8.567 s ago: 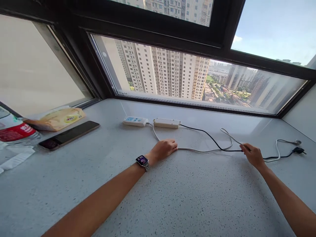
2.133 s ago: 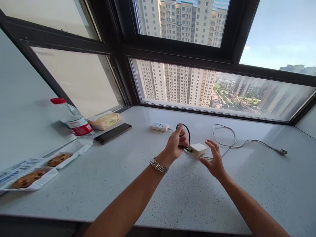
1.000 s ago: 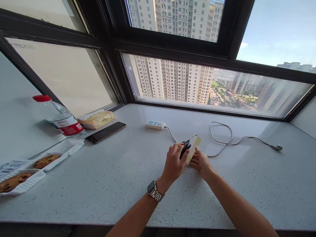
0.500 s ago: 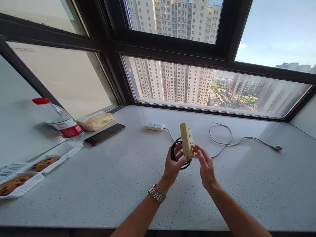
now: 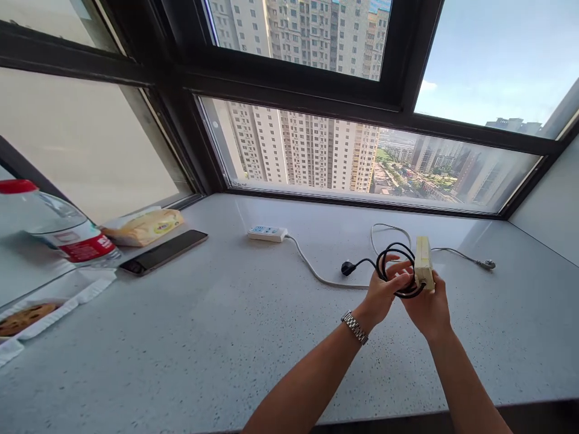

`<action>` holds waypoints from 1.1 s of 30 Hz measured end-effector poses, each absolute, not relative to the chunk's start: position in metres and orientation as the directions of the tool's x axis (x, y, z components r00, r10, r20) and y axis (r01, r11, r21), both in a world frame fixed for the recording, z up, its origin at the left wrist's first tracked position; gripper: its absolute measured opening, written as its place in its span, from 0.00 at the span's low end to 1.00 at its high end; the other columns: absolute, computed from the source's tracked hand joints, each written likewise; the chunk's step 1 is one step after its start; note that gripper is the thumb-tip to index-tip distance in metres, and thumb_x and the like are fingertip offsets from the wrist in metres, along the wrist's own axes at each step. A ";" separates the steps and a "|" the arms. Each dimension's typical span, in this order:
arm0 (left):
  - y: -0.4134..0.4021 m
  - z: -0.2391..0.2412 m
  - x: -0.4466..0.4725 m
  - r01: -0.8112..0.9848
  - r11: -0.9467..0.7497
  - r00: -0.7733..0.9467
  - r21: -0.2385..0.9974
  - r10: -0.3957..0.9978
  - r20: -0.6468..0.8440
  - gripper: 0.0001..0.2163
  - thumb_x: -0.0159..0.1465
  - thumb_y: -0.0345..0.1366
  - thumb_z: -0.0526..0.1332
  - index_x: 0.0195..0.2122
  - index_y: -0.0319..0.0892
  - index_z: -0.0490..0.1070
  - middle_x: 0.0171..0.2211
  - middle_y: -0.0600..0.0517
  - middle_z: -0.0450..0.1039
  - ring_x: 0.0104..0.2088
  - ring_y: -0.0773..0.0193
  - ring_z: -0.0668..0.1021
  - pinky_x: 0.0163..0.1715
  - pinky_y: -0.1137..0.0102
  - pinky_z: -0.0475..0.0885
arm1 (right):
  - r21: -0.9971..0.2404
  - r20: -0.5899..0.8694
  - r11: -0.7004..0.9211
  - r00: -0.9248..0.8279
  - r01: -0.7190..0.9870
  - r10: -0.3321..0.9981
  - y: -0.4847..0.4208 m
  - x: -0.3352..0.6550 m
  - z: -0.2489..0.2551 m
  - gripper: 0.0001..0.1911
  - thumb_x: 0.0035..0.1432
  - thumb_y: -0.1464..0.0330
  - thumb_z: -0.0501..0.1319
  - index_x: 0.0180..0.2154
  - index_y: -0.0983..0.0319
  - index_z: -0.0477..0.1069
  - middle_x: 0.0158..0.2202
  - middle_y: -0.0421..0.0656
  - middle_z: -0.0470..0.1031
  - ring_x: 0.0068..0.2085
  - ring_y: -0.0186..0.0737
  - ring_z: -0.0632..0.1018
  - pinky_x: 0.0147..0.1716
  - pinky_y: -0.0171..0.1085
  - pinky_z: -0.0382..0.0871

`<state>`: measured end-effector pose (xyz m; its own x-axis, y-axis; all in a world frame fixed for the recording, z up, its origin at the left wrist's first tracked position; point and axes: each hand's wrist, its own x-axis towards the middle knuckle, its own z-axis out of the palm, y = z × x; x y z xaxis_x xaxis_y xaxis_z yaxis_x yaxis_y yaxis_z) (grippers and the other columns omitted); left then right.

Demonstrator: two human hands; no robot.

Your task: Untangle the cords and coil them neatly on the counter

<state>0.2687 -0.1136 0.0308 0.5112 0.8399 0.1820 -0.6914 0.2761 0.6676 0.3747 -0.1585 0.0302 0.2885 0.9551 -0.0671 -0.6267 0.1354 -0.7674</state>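
My right hand (image 5: 427, 307) grips a cream power strip (image 5: 424, 270) held on edge above the grey speckled counter (image 5: 190, 325). My left hand (image 5: 382, 292) pinches the strip's black cable (image 5: 398, 265), which is wound into a coil beside the strip. The cable's black plug (image 5: 347, 267) sticks out to the left of the coil. A second, white power strip (image 5: 267, 232) lies flat further back on the counter. Its grey-white cord (image 5: 312, 272) runs behind my hands, and its plug (image 5: 488, 264) lies to their right.
At the left lie a dark phone (image 5: 163, 252), a yellow tissue pack (image 5: 142, 226), a red-capped water bottle (image 5: 54, 223) and a white tray with a cookie (image 5: 27, 313). Black window frames close off the counter at the back, and a wall at the right.
Both hands moved to the right with the cream strip and its coil. The strip now stands on its edge and the black plug hangs out at the left.
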 end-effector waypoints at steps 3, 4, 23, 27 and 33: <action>-0.111 0.050 0.291 -0.646 0.333 0.593 0.687 0.785 0.177 0.24 0.44 0.38 0.74 0.40 0.40 0.67 0.35 0.48 0.77 0.32 0.63 0.79 0.33 0.70 0.74 | -0.754 0.017 0.283 0.414 -0.593 0.910 -0.163 0.405 0.052 0.13 0.52 0.60 0.57 0.39 0.56 0.71 0.37 0.39 0.77 0.46 0.40 0.76 0.45 0.40 0.71; -0.108 0.059 0.298 -0.609 0.334 0.627 0.720 0.758 0.179 0.23 0.44 0.39 0.74 0.38 0.39 0.68 0.32 0.49 0.77 0.30 0.64 0.79 0.31 0.70 0.75 | -0.752 0.037 0.313 0.437 -0.581 0.899 -0.163 0.417 0.063 0.13 0.51 0.61 0.57 0.40 0.56 0.71 0.37 0.39 0.77 0.45 0.39 0.76 0.45 0.40 0.72; -0.115 0.024 0.297 0.175 0.358 0.845 0.917 0.424 -0.326 0.31 0.61 0.60 0.49 0.50 0.35 0.60 0.36 0.39 0.75 0.26 0.57 0.80 0.25 0.66 0.75 | -0.844 -0.274 -0.009 0.419 -0.536 0.866 -0.212 0.463 0.033 0.19 0.49 0.65 0.63 0.45 0.61 0.67 0.36 0.44 0.78 0.26 0.40 0.78 0.27 0.39 0.77; -0.111 0.010 0.255 0.524 -0.238 0.669 0.818 0.709 -0.222 0.27 0.62 0.56 0.51 0.49 0.36 0.65 0.41 0.38 0.74 0.36 0.50 0.79 0.33 0.61 0.73 | -0.837 -0.445 -0.246 0.347 -0.488 0.825 -0.203 0.436 0.006 0.17 0.50 0.66 0.64 0.42 0.63 0.68 0.31 0.43 0.77 0.26 0.39 0.76 0.28 0.39 0.78; -0.122 -0.014 0.261 0.423 -0.802 0.864 0.422 0.497 0.079 0.41 0.44 0.63 0.64 0.52 0.37 0.65 0.49 0.38 0.69 0.49 0.44 0.70 0.48 0.57 0.66 | -0.941 -0.276 -0.325 0.351 0.090 0.895 -0.200 0.457 -0.011 0.32 0.49 0.54 0.62 0.52 0.64 0.66 0.43 0.50 0.75 0.36 0.46 0.78 0.27 0.36 0.74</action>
<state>0.2609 -0.1218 -0.0145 0.8641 0.4971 0.0789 0.4229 -0.8019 0.4220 0.4572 -0.2003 -0.0109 0.3512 0.8948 -0.2757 0.0900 -0.3253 -0.9413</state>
